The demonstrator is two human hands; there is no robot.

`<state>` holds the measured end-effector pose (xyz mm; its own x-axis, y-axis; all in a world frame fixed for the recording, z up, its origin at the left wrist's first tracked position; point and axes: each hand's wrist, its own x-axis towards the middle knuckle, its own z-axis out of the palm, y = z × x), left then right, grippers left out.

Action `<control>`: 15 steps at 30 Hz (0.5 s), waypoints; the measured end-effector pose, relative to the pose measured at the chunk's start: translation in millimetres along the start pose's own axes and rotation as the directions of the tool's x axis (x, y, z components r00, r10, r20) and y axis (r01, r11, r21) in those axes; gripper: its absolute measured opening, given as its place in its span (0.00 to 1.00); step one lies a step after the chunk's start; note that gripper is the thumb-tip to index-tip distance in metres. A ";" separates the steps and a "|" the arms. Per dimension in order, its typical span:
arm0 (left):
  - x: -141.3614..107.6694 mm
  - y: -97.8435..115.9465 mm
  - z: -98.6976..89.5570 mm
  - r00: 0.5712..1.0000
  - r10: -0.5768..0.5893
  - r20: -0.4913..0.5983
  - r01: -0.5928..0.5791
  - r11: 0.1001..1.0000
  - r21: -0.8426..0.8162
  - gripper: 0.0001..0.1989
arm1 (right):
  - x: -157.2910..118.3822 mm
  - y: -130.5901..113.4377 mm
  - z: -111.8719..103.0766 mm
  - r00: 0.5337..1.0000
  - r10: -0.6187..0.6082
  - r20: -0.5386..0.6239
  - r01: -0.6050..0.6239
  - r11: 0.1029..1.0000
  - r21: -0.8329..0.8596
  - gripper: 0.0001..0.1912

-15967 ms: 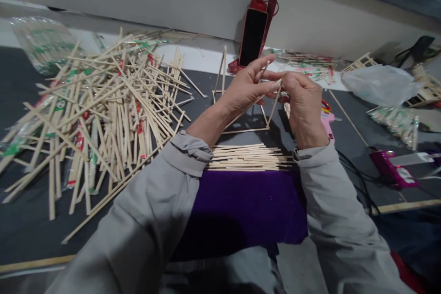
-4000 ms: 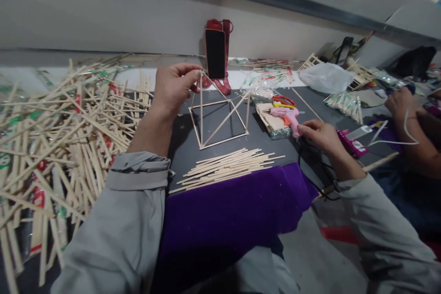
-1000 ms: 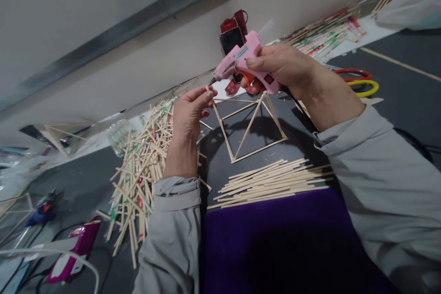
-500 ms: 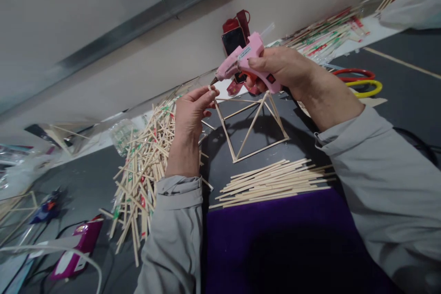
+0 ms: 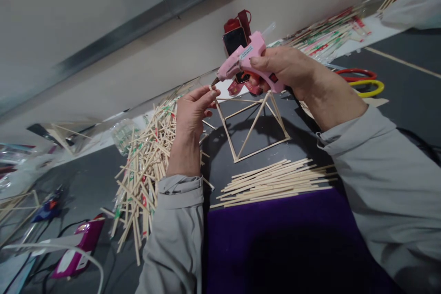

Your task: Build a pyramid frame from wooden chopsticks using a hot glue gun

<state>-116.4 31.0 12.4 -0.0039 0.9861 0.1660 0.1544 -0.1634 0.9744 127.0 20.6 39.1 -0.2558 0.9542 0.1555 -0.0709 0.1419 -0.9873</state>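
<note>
A pink glue gun (image 5: 243,59) is gripped in my right hand (image 5: 285,66), its nozzle pointing down and left. The tip meets the fingertips of my left hand (image 5: 196,105), which pinch the end of a wooden stick at the upper left corner of a stick frame (image 5: 228,140). This frame stands on the dark table, with slanting sticks meeting at a top corner just under the glue gun. Nearer to me, a row of loose sticks (image 5: 268,181) lies beside a purple cloth (image 5: 275,229).
A heap of sticks (image 5: 148,161) spreads left of my left hand. Scissors with red and yellow handles (image 5: 370,87) lie at the right. A red bottle (image 5: 232,25) stands behind the glue gun. A magenta device (image 5: 81,248) with cables is at the lower left.
</note>
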 end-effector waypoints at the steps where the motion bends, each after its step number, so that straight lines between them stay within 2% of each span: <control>1: -0.2 0.0 0.0 1.000 0.004 -0.001 -0.004 1.000 0.008 0.20 | 0.3 0.5 -0.3 1.000 -0.002 0.004 0.002 1.000 0.003 0.18; 6: -1.9 1.1 0.8 1.000 0.000 -0.008 0.000 1.000 0.014 0.20 | -0.1 -0.3 -0.4 1.000 -0.002 -0.001 0.002 1.000 0.020 0.19; 11: -1.8 0.9 0.7 1.000 -0.013 -0.017 0.013 1.000 -0.001 0.20 | -0.1 -0.6 -2.3 1.000 -0.020 0.024 0.020 1.000 -0.020 0.21; 15: -1.5 1.1 1.2 1.000 -0.015 -0.018 0.015 1.000 0.012 0.19 | -1.4 -1.4 -1.0 1.000 0.003 0.015 -0.002 0.998 -0.065 0.20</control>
<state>-115.0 29.4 13.0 -0.0242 0.9878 0.1541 0.1659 -0.1480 0.9750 128.4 19.3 40.2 -0.2707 0.9505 0.1528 -0.0080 0.1565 -0.9876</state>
